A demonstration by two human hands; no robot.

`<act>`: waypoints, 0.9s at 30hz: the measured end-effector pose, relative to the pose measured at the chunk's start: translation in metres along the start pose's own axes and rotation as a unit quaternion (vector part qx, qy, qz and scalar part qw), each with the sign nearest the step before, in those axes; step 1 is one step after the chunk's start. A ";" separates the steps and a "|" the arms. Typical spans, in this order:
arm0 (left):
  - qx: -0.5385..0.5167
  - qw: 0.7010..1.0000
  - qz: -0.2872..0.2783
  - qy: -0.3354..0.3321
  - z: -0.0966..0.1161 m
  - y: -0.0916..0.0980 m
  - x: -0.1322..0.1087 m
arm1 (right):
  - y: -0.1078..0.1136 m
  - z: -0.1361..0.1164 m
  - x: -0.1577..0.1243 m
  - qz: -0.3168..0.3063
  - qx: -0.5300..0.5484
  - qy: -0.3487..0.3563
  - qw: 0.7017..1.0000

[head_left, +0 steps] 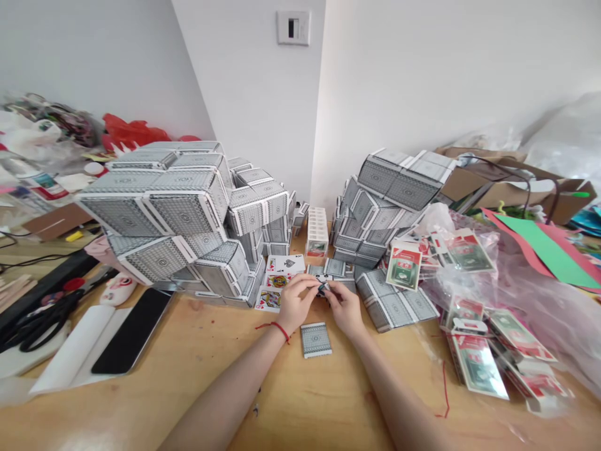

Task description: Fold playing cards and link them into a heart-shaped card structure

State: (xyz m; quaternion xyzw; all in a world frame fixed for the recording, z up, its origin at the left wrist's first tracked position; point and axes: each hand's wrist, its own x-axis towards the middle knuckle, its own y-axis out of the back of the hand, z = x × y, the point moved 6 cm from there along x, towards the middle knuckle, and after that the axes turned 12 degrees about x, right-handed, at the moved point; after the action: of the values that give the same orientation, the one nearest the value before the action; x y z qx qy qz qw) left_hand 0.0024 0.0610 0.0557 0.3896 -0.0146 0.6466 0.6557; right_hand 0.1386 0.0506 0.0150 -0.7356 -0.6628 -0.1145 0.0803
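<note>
My left hand [300, 297] and my right hand [344, 304] meet over the table with fingertips pinched together. Between them is a small playing card [322, 287], bent and mostly hidden by the fingers. Just below lies a folded card square [316, 340] with a grey patterned back. Face-up playing cards [270, 298] lie by my left hand, kings or queens among them, with an ace of spades [290, 264] behind. More grey folded pieces [334, 268] lie beyond my fingers. A red string bracelet circles my left wrist.
Stacked grey card blocks rise at left [162, 213] and right [394, 188]. Between them stands a clear-sided box [317, 232]. Red and green card boxes [479, 366] and plastic wrap cover the right side. A black phone [133, 332] and scissors [56, 316] lie left.
</note>
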 end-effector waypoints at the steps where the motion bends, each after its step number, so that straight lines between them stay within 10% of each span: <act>1: 0.002 1.000 0.000 0.000 0.001 0.000 0.000 | 0.000 -0.001 0.000 0.000 -0.007 0.005 1.000; 13: -0.070 0.990 -0.020 0.122 -0.019 -0.010 -0.003 | -0.001 -0.001 0.000 -0.005 -0.005 -0.024 1.000; 27: 0.115 0.989 -0.038 0.080 -0.013 -0.014 -0.007 | -0.026 -0.003 -0.009 -0.089 0.217 -0.155 0.960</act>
State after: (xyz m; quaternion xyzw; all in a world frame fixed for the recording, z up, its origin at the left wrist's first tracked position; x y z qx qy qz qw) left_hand 0.0071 0.0637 0.0361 0.4095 0.1273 0.6480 0.6294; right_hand 0.1119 0.0436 0.0149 -0.6474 -0.7386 0.1413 0.1240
